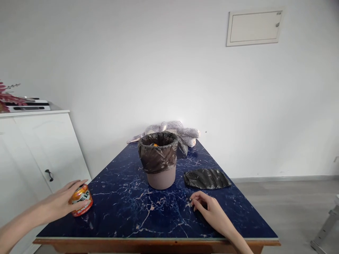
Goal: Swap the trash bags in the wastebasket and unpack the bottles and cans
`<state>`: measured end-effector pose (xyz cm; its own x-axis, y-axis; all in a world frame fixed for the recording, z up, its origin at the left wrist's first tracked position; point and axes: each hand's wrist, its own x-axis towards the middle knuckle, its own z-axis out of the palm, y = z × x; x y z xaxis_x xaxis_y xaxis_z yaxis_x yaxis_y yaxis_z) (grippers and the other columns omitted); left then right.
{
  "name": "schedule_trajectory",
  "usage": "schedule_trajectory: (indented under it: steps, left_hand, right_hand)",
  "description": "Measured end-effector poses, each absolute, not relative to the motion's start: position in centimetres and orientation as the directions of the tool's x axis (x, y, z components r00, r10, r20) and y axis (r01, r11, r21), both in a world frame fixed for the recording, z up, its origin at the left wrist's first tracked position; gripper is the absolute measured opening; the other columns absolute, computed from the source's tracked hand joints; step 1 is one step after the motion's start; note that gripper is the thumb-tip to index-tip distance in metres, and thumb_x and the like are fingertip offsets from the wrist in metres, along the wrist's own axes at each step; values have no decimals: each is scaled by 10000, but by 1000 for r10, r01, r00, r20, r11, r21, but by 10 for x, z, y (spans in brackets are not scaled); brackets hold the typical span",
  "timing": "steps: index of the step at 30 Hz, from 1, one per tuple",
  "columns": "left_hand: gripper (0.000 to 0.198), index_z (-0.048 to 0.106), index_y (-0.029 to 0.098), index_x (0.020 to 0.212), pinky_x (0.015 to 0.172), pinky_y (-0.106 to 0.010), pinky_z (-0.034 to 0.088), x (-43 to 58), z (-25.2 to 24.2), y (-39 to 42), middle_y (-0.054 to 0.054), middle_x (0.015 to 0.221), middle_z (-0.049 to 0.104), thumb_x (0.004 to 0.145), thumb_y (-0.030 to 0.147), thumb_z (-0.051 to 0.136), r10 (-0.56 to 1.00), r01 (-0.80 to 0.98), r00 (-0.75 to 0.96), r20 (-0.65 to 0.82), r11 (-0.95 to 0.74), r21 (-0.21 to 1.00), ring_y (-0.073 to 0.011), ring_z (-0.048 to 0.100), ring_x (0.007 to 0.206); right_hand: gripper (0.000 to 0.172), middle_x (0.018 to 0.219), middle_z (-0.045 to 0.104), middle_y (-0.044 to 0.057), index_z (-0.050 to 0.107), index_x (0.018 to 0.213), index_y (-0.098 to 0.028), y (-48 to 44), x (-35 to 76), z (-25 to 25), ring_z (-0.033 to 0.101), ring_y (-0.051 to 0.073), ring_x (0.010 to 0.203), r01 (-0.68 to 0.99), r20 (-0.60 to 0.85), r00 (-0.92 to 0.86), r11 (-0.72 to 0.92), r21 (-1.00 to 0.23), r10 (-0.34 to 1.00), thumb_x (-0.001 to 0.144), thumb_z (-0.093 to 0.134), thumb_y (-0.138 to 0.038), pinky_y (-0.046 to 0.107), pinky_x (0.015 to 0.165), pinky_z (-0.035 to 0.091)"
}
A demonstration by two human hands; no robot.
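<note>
At the bin's (161, 179) eight o'clock, the left hand (61, 202) is clasping an orange can (85, 197). The right hand (208, 208) is resting, loosely curled, near five o'clock.

This is appearing to be a room in a home. Beyond and left of the left hand (62, 201), which is gripping a can (83, 205), a white panelled cabinet (54, 141) is standing, with a pink flower spray (16, 101) showing on top. Well beyond the grip, a grey plush toy (185, 132) is lying near a plain wall (119, 70); far to its right, grey wood-look flooring (265, 204) is running along a skirting board (278, 179).
</note>
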<state>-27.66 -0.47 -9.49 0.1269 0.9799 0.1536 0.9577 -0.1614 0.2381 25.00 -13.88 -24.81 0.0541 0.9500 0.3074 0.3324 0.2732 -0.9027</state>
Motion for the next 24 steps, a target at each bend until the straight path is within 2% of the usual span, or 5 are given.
schedule_trajectory:
  steps: [5,8,11,17,24]
  left_hand:
    - [619,625,464,1237,946,-453,571,-262,-89,3,5,1232,761,705,741,472,958,972,66,279,-125,199,-379,715,1172]
    - [557,539,516,1333,982,-463,583,-222,-49,-7,80,1353,688,818,717,477,826,955,34,563,-193,225,-356,689,1235]
    - [658,459,391,1489,1074,-484,553,-161,-4,-19,-2,1514,614,910,684,569,679,892,-25,734,-316,323,-344,676,1250]
    - [625,547,209,1437,1085,-477,547,-48,23,15,-129,1468,654,933,558,669,584,629,275,764,-710,316,-320,657,1290]
    - [917,269,233,1658,1262,-512,357,-22,-15,66,-189,1747,300,948,701,611,769,528,286,571,-624,576,-365,352,1588]
  right_hand:
    - [372,907,761,48,686,1025,-246,-138,250,-249,721,217,798,335,294,48,261,-905,955,1028,547,-591,304,749,545]
    - [378,922,764,52,683,1022,-250,-137,249,-249,723,223,816,340,292,45,261,-904,955,1029,540,-599,307,761,544]
    - [410,904,752,56,681,1014,-248,-136,248,-250,722,230,815,335,283,44,253,-907,958,1023,532,-629,314,766,546]
    - [490,920,733,63,680,1019,-248,-134,247,-251,715,240,839,336,238,29,215,-917,971,993,518,-710,314,774,547]
    - [524,918,729,72,678,1033,-241,-134,248,-251,704,249,842,333,208,21,190,-924,978,985,512,-736,332,779,533]
